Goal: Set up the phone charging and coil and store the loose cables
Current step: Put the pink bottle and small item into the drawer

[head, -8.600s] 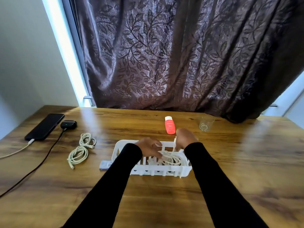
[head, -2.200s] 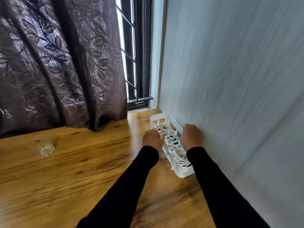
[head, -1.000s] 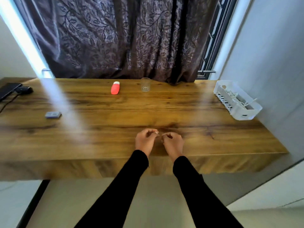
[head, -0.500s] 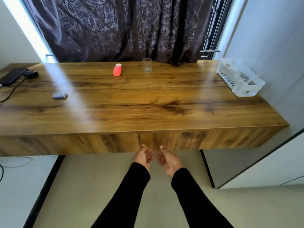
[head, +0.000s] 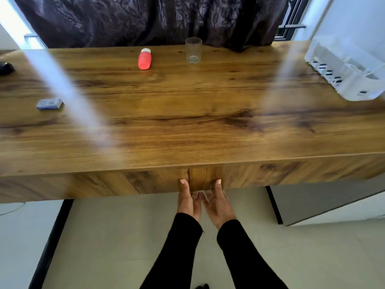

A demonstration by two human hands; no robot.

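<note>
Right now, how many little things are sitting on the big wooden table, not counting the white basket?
4: a red bottle and an empty glass at the back, a small blue box at the left, and a black thing at the far left edge. More may sit outside the view.

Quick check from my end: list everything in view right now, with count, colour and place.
Slotted plastic basket: one, white, desk's far right, white cable inside.
Clear drinking glass: one, transparent, back centre.
Small tube with white cap: one, coral, left of the glass.
Small flat box: one, blue-grey, desk's left.
Dark rounded object: one, black, left edge.
Wooden desk: one, brown.
Patterned curtain: one, dark, behind the desk.
Left hand, right hand: open, empty, below the desk's front.
</note>
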